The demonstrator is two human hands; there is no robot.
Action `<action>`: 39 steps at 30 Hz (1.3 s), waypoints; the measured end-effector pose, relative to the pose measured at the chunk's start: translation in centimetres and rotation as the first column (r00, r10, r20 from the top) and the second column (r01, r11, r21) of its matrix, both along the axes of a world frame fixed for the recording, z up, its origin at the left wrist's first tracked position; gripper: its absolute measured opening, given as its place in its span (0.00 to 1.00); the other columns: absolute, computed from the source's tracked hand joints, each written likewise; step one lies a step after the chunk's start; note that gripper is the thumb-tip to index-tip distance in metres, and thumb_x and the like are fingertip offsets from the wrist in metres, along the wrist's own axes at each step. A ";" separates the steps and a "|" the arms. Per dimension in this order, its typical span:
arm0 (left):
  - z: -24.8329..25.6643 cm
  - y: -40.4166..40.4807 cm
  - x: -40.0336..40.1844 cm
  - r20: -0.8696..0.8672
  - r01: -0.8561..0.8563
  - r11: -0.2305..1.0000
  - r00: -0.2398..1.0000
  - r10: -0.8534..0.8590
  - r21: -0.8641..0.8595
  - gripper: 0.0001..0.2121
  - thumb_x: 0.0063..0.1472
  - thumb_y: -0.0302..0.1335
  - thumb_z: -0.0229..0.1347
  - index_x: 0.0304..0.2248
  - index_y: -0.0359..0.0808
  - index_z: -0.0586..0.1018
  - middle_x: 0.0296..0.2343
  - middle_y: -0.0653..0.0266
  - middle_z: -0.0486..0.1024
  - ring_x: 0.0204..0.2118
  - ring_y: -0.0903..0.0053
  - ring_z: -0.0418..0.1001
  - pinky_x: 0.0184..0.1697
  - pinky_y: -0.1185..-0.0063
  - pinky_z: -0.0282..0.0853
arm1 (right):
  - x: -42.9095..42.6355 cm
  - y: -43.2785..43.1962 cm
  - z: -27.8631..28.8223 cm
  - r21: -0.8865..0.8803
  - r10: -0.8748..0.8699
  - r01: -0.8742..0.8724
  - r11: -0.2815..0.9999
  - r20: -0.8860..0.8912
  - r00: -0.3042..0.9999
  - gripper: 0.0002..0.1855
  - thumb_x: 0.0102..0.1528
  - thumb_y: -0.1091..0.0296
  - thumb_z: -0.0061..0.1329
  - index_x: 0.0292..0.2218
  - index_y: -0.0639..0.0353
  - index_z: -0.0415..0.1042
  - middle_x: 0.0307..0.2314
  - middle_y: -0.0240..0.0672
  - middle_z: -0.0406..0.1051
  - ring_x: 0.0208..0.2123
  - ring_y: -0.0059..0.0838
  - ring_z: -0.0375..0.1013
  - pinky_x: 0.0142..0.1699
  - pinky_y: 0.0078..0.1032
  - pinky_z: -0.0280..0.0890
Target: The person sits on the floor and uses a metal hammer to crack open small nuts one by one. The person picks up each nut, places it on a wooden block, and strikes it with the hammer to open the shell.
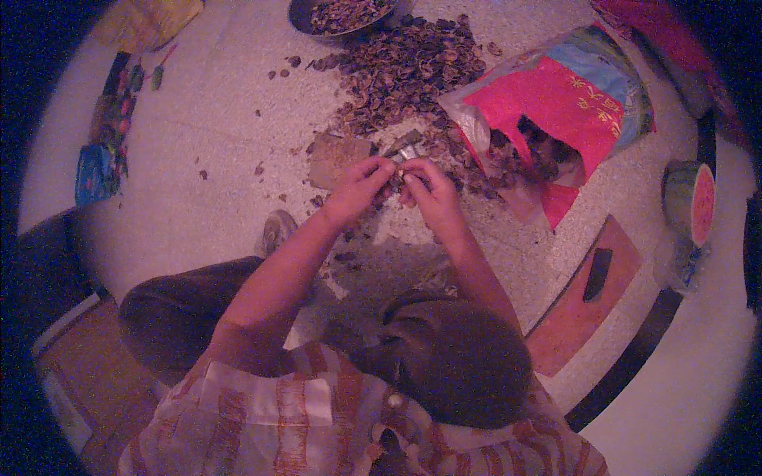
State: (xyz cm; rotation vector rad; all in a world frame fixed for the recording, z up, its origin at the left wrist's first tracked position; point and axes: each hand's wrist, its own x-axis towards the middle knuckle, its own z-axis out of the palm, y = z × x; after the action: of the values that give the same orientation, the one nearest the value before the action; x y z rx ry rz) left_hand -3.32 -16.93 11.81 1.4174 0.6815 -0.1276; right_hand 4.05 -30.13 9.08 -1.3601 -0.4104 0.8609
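Note:
My left hand (359, 189) and my right hand (437, 196) meet in front of me, fingertips pinched around a small pale piece (400, 173), too small and blurred to name. Just past the fingers lies a shiny metal object (408, 153), partly hidden. A brown block (339, 156), perhaps wood or brick, rests on the floor by my left hand. Beyond both hands spreads a heap of brown shells or dried husks (411, 71). Right of the heap, a red and clear plastic bag (547, 107) bearing writing lies with dark pieces (550, 154) showing at its torn opening.
A dark bowl (303, 27) of brown pieces stands at the top. To the right are a reddish board (586, 303) with a dark oblong object (598, 275) on it and a cut watermelon (684, 196). A blue container (92, 175) sits at the left. Crumbs scatter across the speckled floor (220, 119).

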 end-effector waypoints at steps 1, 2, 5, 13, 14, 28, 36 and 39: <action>0.0 0.0 0.0 0.006 0.007 1.000 1.000 -0.007 0.003 0.10 0.56 0.35 0.45 0.29 0.38 0.71 0.18 0.75 0.64 0.19 0.90 0.59 0.19 0.90 0.54 | 0.0 0.0 0.2 -0.007 0.000 0.000 1.000 0.011 1.000 0.10 0.50 0.74 0.39 0.36 0.59 0.62 0.21 0.29 0.65 0.20 0.16 0.64 0.24 0.16 0.60; 0.1 0.0 0.0 -0.001 0.006 1.000 1.000 -0.006 -0.007 0.10 0.56 0.36 0.45 0.29 0.37 0.71 0.18 0.75 0.65 0.18 0.90 0.59 0.19 0.90 0.54 | 0.1 0.0 0.3 -0.014 0.001 0.000 1.000 0.021 1.000 0.10 0.50 0.74 0.39 0.37 0.59 0.62 0.21 0.29 0.65 0.19 0.16 0.64 0.24 0.16 0.60; 0.0 0.1 0.0 -0.026 0.008 0.999 1.000 -0.009 -0.033 0.11 0.55 0.36 0.45 0.29 0.37 0.71 0.17 0.75 0.65 0.18 0.90 0.59 0.20 0.89 0.54 | 0.2 -0.2 0.3 -0.027 0.003 -0.003 1.000 -0.005 1.000 0.08 0.50 0.74 0.39 0.35 0.59 0.62 0.21 0.29 0.65 0.19 0.16 0.63 0.24 0.16 0.60; -1.0 0.4 0.0 -0.038 0.023 0.999 0.999 -0.025 -0.048 0.11 0.55 0.36 0.45 0.30 0.37 0.71 0.18 0.76 0.65 0.19 0.91 0.59 0.20 0.89 0.55 | 0.1 0.0 0.0 -0.041 -0.007 0.012 0.999 0.127 0.992 0.05 0.50 0.74 0.38 0.33 0.58 0.60 0.20 0.26 0.61 0.21 0.13 0.60 0.25 0.13 0.57; -1.1 0.3 0.0 -0.033 0.020 0.998 0.999 -0.022 -0.062 0.11 0.55 0.36 0.45 0.30 0.37 0.71 0.18 0.76 0.65 0.19 0.91 0.60 0.20 0.89 0.55 | 0.1 0.0 -0.4 -0.033 -0.025 0.032 0.999 0.196 0.980 0.05 0.50 0.74 0.38 0.32 0.58 0.60 0.20 0.26 0.61 0.21 0.13 0.60 0.25 0.13 0.57; 0.2 0.2 0.1 0.009 0.041 0.999 0.999 -0.041 -0.014 0.10 0.55 0.29 0.46 0.36 0.35 0.70 0.24 0.73 0.69 0.23 0.89 0.64 0.25 0.90 0.60 | 0.3 -0.2 -0.8 -0.116 -0.060 0.081 0.990 0.174 0.983 0.07 0.46 0.72 0.44 0.29 0.62 0.63 0.22 0.35 0.67 0.26 0.24 0.66 0.32 0.22 0.61; -0.2 -0.1 -0.1 -0.015 0.041 0.997 0.999 -0.042 -0.062 0.10 0.55 0.28 0.44 0.35 0.34 0.71 0.22 0.71 0.68 0.23 0.88 0.64 0.24 0.89 0.59 | 0.2 0.2 -0.7 -0.123 -0.110 0.114 0.986 0.042 0.993 0.05 0.47 0.73 0.44 0.29 0.62 0.62 0.20 0.31 0.65 0.20 0.19 0.65 0.25 0.18 0.60; 0.0 -0.1 0.0 -0.043 -0.049 0.987 0.998 0.043 -0.151 0.11 0.55 0.29 0.44 0.35 0.34 0.71 0.21 0.71 0.68 0.23 0.87 0.63 0.24 0.88 0.59 | 0.4 0.2 0.4 -0.097 -0.128 0.116 0.989 -0.124 0.984 0.03 0.49 0.73 0.41 0.29 0.62 0.61 0.19 0.30 0.64 0.18 0.16 0.63 0.22 0.14 0.59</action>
State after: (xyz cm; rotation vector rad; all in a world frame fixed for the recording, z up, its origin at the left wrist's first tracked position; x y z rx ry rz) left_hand -3.29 -16.98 11.84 1.2549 0.7217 -0.1686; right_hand 4.49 -29.97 9.46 -1.3873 -0.1872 0.8690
